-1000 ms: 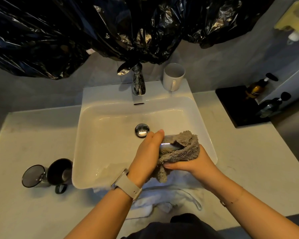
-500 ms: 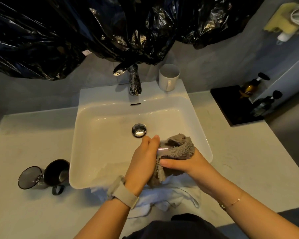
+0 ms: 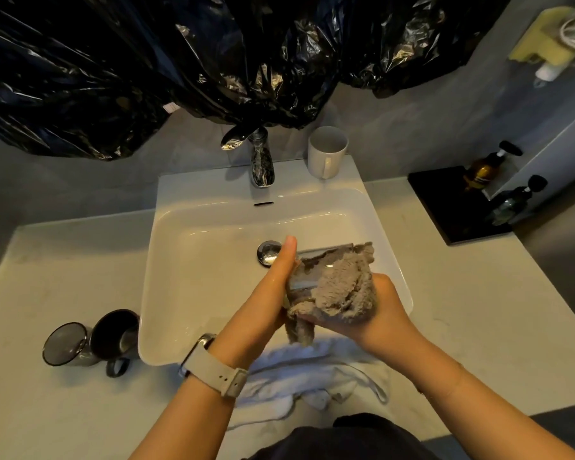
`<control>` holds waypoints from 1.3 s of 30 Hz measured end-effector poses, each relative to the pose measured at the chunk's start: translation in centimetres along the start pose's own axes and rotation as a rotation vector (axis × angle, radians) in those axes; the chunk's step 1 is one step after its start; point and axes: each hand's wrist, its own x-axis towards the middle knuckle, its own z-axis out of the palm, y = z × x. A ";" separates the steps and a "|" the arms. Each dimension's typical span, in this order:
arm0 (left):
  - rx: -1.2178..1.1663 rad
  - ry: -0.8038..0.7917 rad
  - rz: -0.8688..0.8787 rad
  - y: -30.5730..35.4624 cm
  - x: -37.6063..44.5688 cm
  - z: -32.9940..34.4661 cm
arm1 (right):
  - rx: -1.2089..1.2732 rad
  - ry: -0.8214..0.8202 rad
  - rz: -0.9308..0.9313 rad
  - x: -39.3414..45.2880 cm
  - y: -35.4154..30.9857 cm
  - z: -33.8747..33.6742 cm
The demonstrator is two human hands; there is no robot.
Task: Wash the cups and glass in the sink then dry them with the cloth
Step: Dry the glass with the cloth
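A clear glass (image 3: 307, 272) is held over the white sink (image 3: 193, 260), partly wrapped in a grey-brown cloth (image 3: 342, 290). My left hand (image 3: 266, 293) grips the glass from the left, thumb pointing up along its side. My right hand (image 3: 379, 313) holds the cloth against the glass from the right and below. A white mug (image 3: 326, 152) stands upright on the sink's back ledge, right of the tap (image 3: 259, 157). A black mug (image 3: 115, 336) and a dark tinted glass (image 3: 68, 343) lie on their sides on the counter left of the sink.
A white towel (image 3: 312, 380) is crumpled on the counter at the sink's front edge. A black tray (image 3: 445, 207) with two pump bottles sits at the right. Black plastic sheeting (image 3: 180, 61) hangs over the wall above the tap.
The glass and cloth have turned in my hands, with more of the glass rim now showing. My left thumb has straightened upward. The view has shifted slightly.
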 end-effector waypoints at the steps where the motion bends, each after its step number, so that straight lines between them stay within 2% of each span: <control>1: 0.031 0.028 0.036 -0.2 0.0 0.1 | 0.034 0.001 0.005 -0.1 -0.2 0.1; 5: 0.336 0.237 0.370 -2.4 0.0 -0.5 | 0.421 -0.097 0.196 0.0 -1.0 -0.2; 7: 0.514 0.222 0.446 -3.4 0.1 -1.4 | 0.506 -0.128 0.286 0.0 -1.0 -0.2; 8: 0.526 0.193 0.453 -3.5 0.0 -1.4 | 0.501 -0.120 0.297 -0.1 -0.9 -0.1; 11: 0.248 0.087 0.358 -3.0 0.0 -1.2 | 0.279 -0.037 0.239 -0.6 -0.3 -0.1; 13: 0.022 0.022 0.170 -2.0 0.0 -0.8 | 0.005 -0.009 0.122 -1.0 0.0 0.1; 15: -0.078 -0.013 -0.001 -1.5 0.3 -0.7 | -0.182 -0.005 0.039 -0.9 0.3 0.8; 16: -0.094 0.001 -0.056 -1.2 0.4 -0.5 | -0.172 -0.004 0.055 -0.7 0.5 1.0; 18: -0.133 0.075 -0.051 -1.4 0.8 -0.2 | -0.018 -0.026 0.113 -0.3 0.5 1.1; 20: -0.078 0.203 0.080 -2.0 1.0 0.2 | 0.179 -0.060 0.146 0.1 0.4 0.6; 23: 0.310 0.354 0.426 -3.2 0.7 0.0 | 0.479 -0.129 0.196 0.6 0.0 -0.4; 24: 0.396 0.374 0.510 -3.5 0.5 -0.4 | 0.516 -0.142 0.191 0.7 0.1 -0.6; 26: 0.425 0.336 0.561 -3.5 0.4 -0.8 | 0.535 -0.172 0.174 0.9 0.0 -0.8; 28: 0.264 0.254 0.458 -2.5 0.3 -0.6 | 0.359 -0.143 0.074 0.6 0.3 -0.5; 30: -0.044 0.148 0.145 -1.6 0.3 -0.3 | -0.065 -0.005 -0.243 0.7 0.9 -0.3; 31: -0.141 0.099 -0.005 -1.2 0.1 -0.3 | -0.213 0.020 -0.397 0.7 1.5 0.0; 32: -0.156 0.069 -0.082 -1.2 0.2 -0.5 | -0.290 0.023 -0.487 0.6 2.1 0.1; 34: -0.104 0.148 -0.061 -1.5 0.2 -0.2 | -0.215 0.018 -0.382 0.2 1.4 0.5; 35: -0.061 0.230 0.028 -1.8 0.3 0.0 | -0.101 0.020 -0.254 0.1 0.8 0.4; 37: 0.126 0.348 0.286 -2.2 0.2 0.3 | 0.312 -0.095 0.067 0.2 -0.3 0.2; 39: 0.391 0.370 0.526 -2.9 -0.1 0.1 | 0.521 -0.166 0.243 0.7 -0.6 -0.4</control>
